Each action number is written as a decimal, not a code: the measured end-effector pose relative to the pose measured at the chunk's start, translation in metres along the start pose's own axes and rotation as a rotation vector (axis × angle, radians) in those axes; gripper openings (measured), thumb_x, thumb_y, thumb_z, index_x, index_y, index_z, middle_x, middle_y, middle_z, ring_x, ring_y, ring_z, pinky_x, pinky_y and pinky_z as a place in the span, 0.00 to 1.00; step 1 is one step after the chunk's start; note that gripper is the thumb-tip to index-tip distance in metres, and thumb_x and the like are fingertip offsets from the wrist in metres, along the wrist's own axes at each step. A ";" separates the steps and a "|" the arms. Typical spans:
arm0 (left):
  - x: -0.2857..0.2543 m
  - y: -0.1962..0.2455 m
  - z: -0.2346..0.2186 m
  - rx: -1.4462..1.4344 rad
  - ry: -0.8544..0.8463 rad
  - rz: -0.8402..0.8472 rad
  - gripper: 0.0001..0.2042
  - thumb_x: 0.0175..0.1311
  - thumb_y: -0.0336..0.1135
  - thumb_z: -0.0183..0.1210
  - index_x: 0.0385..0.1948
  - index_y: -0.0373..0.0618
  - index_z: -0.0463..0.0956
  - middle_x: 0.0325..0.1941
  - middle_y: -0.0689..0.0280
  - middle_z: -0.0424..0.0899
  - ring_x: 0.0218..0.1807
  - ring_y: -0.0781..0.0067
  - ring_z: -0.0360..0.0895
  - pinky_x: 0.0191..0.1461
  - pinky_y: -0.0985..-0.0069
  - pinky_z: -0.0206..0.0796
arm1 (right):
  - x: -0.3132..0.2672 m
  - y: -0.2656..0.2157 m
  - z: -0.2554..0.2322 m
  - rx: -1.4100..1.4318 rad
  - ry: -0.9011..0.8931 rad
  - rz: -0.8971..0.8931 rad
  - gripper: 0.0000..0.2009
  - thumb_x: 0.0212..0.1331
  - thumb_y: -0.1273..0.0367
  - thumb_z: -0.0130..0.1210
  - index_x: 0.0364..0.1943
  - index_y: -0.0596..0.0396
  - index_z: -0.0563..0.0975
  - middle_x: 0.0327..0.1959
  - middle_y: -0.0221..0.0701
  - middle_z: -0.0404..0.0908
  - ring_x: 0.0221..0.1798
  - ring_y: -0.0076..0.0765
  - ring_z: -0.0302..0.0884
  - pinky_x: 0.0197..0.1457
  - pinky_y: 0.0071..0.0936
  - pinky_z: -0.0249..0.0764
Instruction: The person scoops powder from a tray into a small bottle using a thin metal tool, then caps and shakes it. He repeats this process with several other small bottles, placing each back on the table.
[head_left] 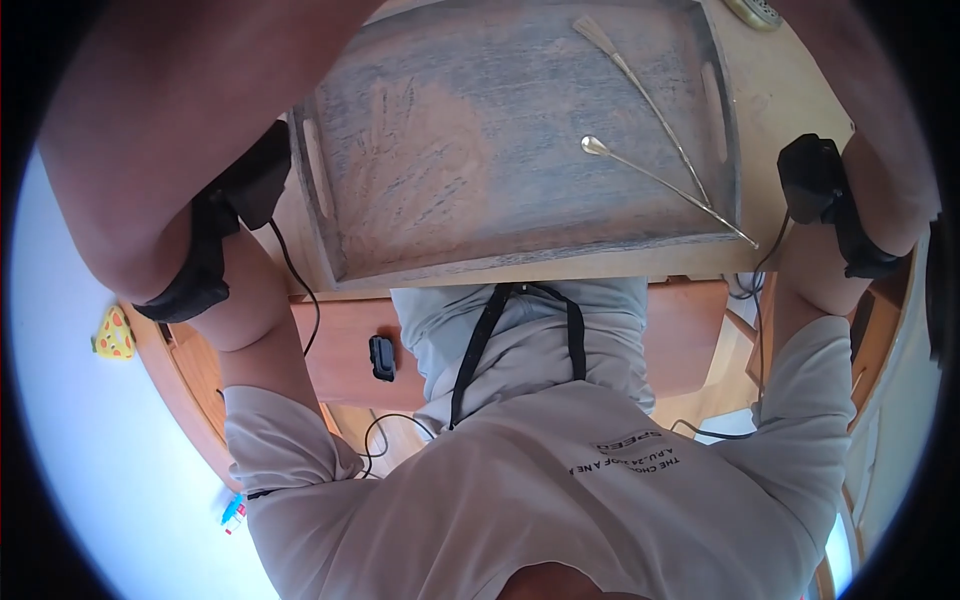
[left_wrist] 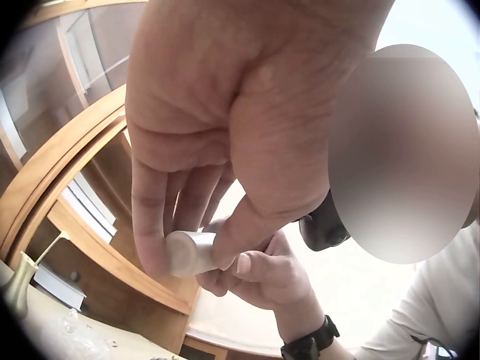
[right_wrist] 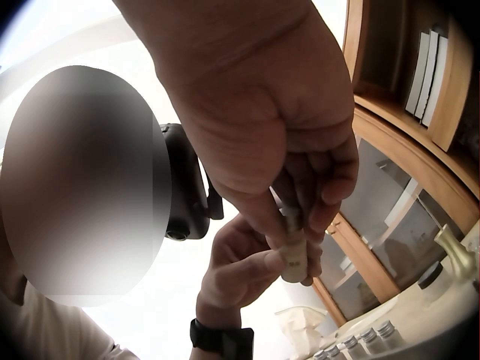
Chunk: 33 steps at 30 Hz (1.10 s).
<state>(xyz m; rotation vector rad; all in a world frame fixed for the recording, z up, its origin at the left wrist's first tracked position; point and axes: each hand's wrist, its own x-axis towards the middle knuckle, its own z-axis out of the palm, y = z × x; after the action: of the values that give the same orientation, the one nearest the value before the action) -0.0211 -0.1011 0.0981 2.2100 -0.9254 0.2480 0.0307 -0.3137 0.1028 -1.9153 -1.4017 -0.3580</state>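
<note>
A small pale bottle is held up between both hands. In the left wrist view my left hand grips the bottle between thumb and fingers, its round end facing the camera. Behind it my right hand touches the far end. From the right wrist view, my right hand pinches the narrow top of the bottle, while my left hand holds its body. Both hands lie outside the head view, which shows only arms with black wrist straps.
A grey wooden tray holds a thin brush and a long metal spoon. In the right wrist view several small capped bottles stand in a row near a dark round lid and a brass-coloured vase.
</note>
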 end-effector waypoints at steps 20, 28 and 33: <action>0.008 0.011 -0.017 0.049 0.012 -0.028 0.18 0.56 0.23 0.66 0.50 0.34 0.77 0.40 0.58 0.85 0.44 0.67 0.85 0.47 0.76 0.76 | -0.003 -0.005 -0.010 0.000 -0.107 0.133 0.11 0.55 0.72 0.67 0.41 0.61 0.82 0.30 0.33 0.80 0.28 0.32 0.75 0.32 0.27 0.71; -0.001 0.003 -0.013 0.131 0.032 0.042 0.33 0.53 0.20 0.68 0.64 0.41 0.67 0.40 0.59 0.87 0.42 0.61 0.87 0.47 0.73 0.76 | -0.006 0.008 -0.012 -0.037 -0.242 0.129 0.13 0.57 0.66 0.68 0.38 0.62 0.81 0.22 0.34 0.77 0.23 0.38 0.74 0.27 0.30 0.68; -0.003 0.009 -0.016 0.138 0.022 -0.008 0.32 0.55 0.22 0.68 0.65 0.42 0.67 0.39 0.59 0.86 0.42 0.58 0.86 0.45 0.72 0.75 | -0.005 0.004 -0.013 -0.012 -0.170 0.143 0.14 0.58 0.64 0.68 0.38 0.62 0.81 0.23 0.37 0.77 0.24 0.40 0.75 0.28 0.32 0.69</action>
<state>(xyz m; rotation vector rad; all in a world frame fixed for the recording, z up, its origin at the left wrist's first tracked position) -0.0277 -0.0934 0.1132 2.3314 -0.9111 0.3413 0.0347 -0.3267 0.1071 -2.0824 -1.3611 -0.1375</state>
